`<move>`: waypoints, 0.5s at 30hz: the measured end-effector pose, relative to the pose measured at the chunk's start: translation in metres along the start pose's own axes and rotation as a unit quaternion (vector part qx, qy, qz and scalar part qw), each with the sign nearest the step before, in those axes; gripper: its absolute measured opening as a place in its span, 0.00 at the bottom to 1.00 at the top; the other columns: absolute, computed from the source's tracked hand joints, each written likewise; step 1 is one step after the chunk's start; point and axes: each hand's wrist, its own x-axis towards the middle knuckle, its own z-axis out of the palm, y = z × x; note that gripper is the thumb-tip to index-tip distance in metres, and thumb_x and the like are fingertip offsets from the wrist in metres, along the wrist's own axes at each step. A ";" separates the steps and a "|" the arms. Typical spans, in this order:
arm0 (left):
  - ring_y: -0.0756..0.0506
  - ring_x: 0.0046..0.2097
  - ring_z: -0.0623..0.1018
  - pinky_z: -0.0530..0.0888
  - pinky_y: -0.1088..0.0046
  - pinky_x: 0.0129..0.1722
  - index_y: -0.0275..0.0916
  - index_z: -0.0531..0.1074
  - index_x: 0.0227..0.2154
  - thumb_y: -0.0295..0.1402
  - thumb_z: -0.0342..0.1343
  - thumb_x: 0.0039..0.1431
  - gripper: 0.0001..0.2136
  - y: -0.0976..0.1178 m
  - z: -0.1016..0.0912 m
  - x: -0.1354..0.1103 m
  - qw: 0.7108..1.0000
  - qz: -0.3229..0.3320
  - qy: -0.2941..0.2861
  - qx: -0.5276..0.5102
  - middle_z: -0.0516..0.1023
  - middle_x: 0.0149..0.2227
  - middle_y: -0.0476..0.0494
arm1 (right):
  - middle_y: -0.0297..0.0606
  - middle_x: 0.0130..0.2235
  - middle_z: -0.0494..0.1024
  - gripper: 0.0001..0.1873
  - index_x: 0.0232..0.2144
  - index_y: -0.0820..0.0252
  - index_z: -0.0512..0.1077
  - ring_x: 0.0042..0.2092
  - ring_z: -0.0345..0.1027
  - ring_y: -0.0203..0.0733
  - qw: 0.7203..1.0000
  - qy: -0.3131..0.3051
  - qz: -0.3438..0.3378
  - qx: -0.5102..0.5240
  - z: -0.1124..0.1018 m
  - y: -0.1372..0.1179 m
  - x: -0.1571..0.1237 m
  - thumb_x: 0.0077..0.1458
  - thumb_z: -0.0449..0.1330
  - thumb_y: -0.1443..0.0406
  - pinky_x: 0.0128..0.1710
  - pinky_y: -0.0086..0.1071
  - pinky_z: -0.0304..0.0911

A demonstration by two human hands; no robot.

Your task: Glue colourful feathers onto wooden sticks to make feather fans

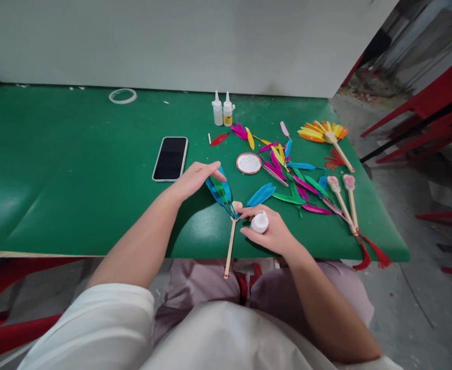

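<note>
Here's the action, right at the near edge of the tabletop point(75, 205): a wooden stick point(230, 246) juts out over that edge, its head on the green surface with blue and green feathers point(221, 191) fanned up from it. The left hand point(197, 180) is at the feather tips, fingers stretched over them; whether they pinch, I can't tell. The right hand point(272, 229) has a white bottle point(259, 222) gripped in its curled fingers, forefinger right at the stick's head!

Just beside it, a loose blue feather point(261, 195); beyond, toward the right edge, a scatter of bright feathers point(275, 159). A round lid point(249, 163) sits left of those, a phone point(170, 158) beyond the left forearm. Two small bottles point(223, 113) stand upright near the far edge, and over by the right edge lie a yellow-orange fan point(322, 131) and two tasselled sticks point(343, 200).
</note>
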 end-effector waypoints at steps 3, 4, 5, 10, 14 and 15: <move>0.43 0.45 0.74 0.63 0.68 0.53 0.37 0.78 0.26 0.50 0.42 0.57 0.25 0.000 0.000 -0.001 1.000 0.003 -0.005 0.006 0.80 0.34 0.43 | 0.38 0.43 0.77 0.12 0.36 0.56 0.71 0.43 0.70 0.43 1.000 -0.004 -0.013 -0.012 0.002 0.000 0.001 0.47 0.62 0.61 0.43 0.37 0.64; 0.42 0.44 0.74 0.62 0.68 0.53 0.37 0.78 0.25 0.50 0.42 0.57 0.25 0.000 0.000 -0.001 1.000 0.003 -0.004 0.009 0.80 0.34 0.43 | 0.39 0.43 0.77 0.12 0.36 0.56 0.71 0.42 0.70 0.42 1.000 -0.004 -0.016 -0.017 0.003 0.000 0.001 0.47 0.62 0.61 0.43 0.36 0.64; 0.42 0.44 0.74 0.62 0.67 0.53 0.37 0.78 0.25 0.50 0.42 0.57 0.25 0.000 0.000 -0.001 1.000 0.003 -0.003 0.011 0.80 0.34 0.43 | 0.39 0.43 0.77 0.12 0.36 0.56 0.71 0.42 0.70 0.42 1.000 -0.004 -0.019 -0.021 0.003 0.000 0.001 0.47 0.62 0.60 0.42 0.36 0.64; 0.42 0.43 0.75 0.63 0.66 0.52 0.36 0.78 0.26 0.52 0.43 0.56 0.26 0.000 0.000 0.000 1.000 -0.001 -0.012 0.020 0.80 0.34 0.42 | 0.38 0.41 0.78 0.11 0.35 0.57 0.71 0.41 0.70 0.42 0.999 -0.013 -0.024 -0.046 0.005 0.000 0.002 0.47 0.61 0.60 0.42 0.36 0.65; 0.43 0.42 0.75 0.65 0.67 0.51 0.35 0.77 0.30 0.51 0.43 0.56 0.25 -0.005 -0.005 0.003 0.998 0.021 0.061 -0.029 0.79 0.34 0.41 | 0.38 0.41 0.78 0.11 0.34 0.57 0.71 0.41 0.70 0.41 0.998 -0.013 -0.026 -0.054 0.006 0.000 0.002 0.47 0.61 0.61 0.41 0.35 0.65; 0.44 0.41 0.76 0.65 0.66 0.51 0.35 0.77 0.31 0.51 0.43 0.57 0.25 -0.006 -0.006 0.003 0.995 0.027 0.089 -0.041 0.79 0.34 0.41 | 0.38 0.42 0.78 0.11 0.34 0.57 0.71 0.41 0.70 0.41 0.998 -0.013 -0.025 -0.055 0.006 0.000 0.002 0.47 0.62 0.61 0.41 0.35 0.65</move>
